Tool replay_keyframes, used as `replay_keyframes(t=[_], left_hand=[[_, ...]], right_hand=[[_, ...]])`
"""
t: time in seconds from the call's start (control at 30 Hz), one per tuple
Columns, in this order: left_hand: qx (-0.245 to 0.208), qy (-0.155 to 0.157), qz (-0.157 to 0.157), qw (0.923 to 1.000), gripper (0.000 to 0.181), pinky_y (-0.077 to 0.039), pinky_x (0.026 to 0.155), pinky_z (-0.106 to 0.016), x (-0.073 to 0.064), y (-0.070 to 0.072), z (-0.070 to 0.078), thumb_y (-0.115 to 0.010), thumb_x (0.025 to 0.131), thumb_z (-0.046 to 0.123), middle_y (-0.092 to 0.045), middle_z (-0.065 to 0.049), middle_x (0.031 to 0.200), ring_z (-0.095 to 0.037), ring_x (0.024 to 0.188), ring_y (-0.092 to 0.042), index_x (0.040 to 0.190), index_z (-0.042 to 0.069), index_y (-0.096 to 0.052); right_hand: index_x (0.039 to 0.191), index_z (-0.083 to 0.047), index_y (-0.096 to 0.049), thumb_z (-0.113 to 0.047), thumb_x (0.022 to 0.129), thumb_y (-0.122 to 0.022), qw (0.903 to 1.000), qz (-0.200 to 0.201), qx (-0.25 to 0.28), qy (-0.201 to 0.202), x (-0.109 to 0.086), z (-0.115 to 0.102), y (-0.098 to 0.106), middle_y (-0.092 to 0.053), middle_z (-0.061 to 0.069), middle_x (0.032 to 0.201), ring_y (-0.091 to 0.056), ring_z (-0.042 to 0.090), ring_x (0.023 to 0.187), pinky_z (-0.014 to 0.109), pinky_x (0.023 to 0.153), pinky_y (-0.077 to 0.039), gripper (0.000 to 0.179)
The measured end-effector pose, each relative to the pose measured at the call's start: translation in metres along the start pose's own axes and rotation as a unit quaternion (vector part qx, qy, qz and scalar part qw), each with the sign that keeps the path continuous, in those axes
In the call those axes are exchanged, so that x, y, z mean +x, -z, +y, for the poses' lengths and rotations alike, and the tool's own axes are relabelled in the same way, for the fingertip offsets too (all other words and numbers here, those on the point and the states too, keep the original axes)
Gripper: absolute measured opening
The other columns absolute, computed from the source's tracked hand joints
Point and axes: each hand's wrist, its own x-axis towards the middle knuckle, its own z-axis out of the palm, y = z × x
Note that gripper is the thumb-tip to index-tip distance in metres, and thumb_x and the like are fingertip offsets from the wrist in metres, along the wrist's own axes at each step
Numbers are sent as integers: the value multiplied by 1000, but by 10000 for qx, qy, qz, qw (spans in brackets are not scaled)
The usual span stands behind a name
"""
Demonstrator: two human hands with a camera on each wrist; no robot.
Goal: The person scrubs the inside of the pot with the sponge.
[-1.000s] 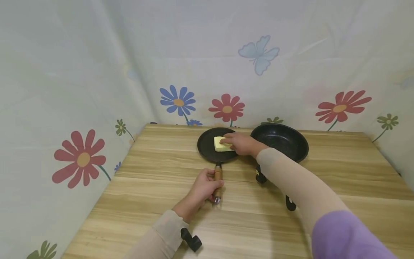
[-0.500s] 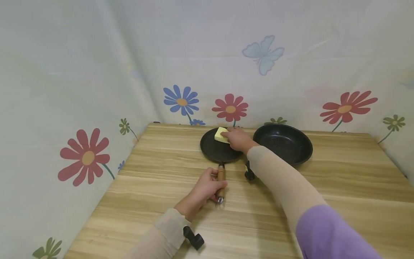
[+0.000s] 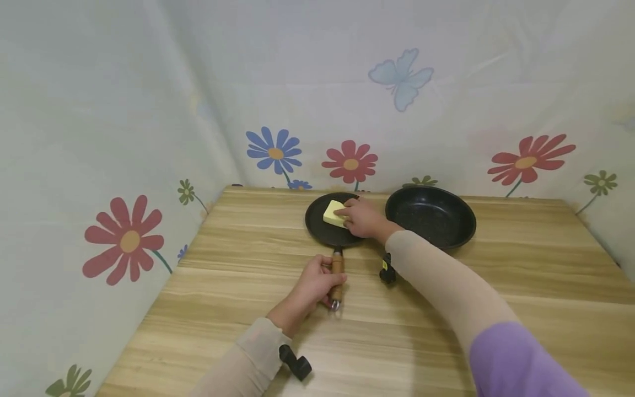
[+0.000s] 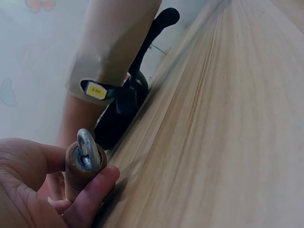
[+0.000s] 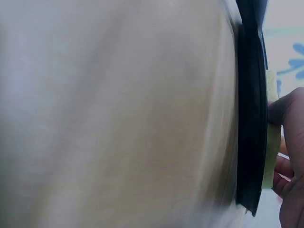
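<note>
My left hand [image 3: 316, 281] grips the wooden handle [image 3: 337, 271] of a small flat black frying pan [image 3: 327, 236]. In the left wrist view the handle's metal hanging ring [image 4: 88, 148] shows between thumb and fingers. A pale yellow sponge [image 3: 333, 214] lies against the pan's cooking surface. My right hand [image 3: 366, 218] holds the sponge at its right side, fingers on top. In the right wrist view the thumb presses the edge of the sponge [image 5: 272, 142], beside the dark pan rim [image 5: 251, 123].
A deeper black frying pan [image 3: 430, 216] stands just right of the small pan, its handle hidden behind my right forearm. Both stand on a wooden table [image 3: 238, 242]. A flower-printed curtain [image 3: 297, 82] hangs behind and to the left.
The sponge in my right hand has moved over the pan, first toward its far edge, then back a little nearer. My left hand keeps its grip on the handle.
</note>
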Motion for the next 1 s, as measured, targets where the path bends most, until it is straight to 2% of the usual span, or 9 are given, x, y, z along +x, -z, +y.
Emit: replay_keyframes(t=[0.23, 0.37, 0.53, 0.67, 0.8, 1.0], left_hand=[[-39, -93, 146, 9998, 50, -53, 37, -28, 1, 7, -1, -75, 86, 4, -53, -13, 91, -20, 58, -59, 125, -5, -46], [-29, -52, 142, 9999, 50, -53, 37, -29, 1, 8, 0, -75, 87, 4, -54, -15, 92, -21, 59, -60, 126, -5, -45], [77, -80, 122, 9999, 52, -54, 39, -28, 1, 7, 1, -74, 89, 6, -56, -16, 95, -21, 62, -61, 129, -4, -42], [82, -100, 126, 9998, 51, -53, 39, -27, -1, 6, 0, -73, 90, 5, -57, -17, 96, -22, 63, -61, 129, -3, -41], [-53, -120, -9, 9999, 51, -53, 38, -27, -3, -1, -4, -72, 90, 3, -57, -18, 97, -23, 62, -62, 129, -2, -39], [-173, -140, -19, 9998, 50, -54, 38, -28, -4, -8, -5, -71, 89, 1, -58, -18, 95, -22, 60, -62, 128, -1, -40]], right_hand=[[138, -17, -64, -18, 98, -65, 9970, -141, 163, 744, -5, -30, 6, -58, 18, 136, -52, 33, 124, 46, 107, -43, 40], [137, -18, -64, -16, 98, -64, 9961, -127, 66, 865, -4, -36, 5, -58, 15, 136, -52, 32, 121, 44, 105, -45, 39], [138, -18, -62, -12, 99, -63, 9973, 134, -178, 694, 3, -31, -3, -58, 13, 137, -53, 31, 122, 44, 109, -44, 40], [141, -18, -58, -12, 101, -59, 9987, 157, -429, 224, 14, -23, -7, -54, 15, 142, -52, 34, 125, 45, 112, -43, 40], [141, -16, -58, -9, 102, -57, 9979, 122, -599, -194, 22, -6, -9, -55, 16, 141, -50, 34, 130, 46, 116, -39, 39], [140, -14, -59, -6, 101, -58, 9983, 253, -446, -278, 24, 8, -9, -56, 17, 140, -49, 34, 133, 49, 120, -34, 40]])
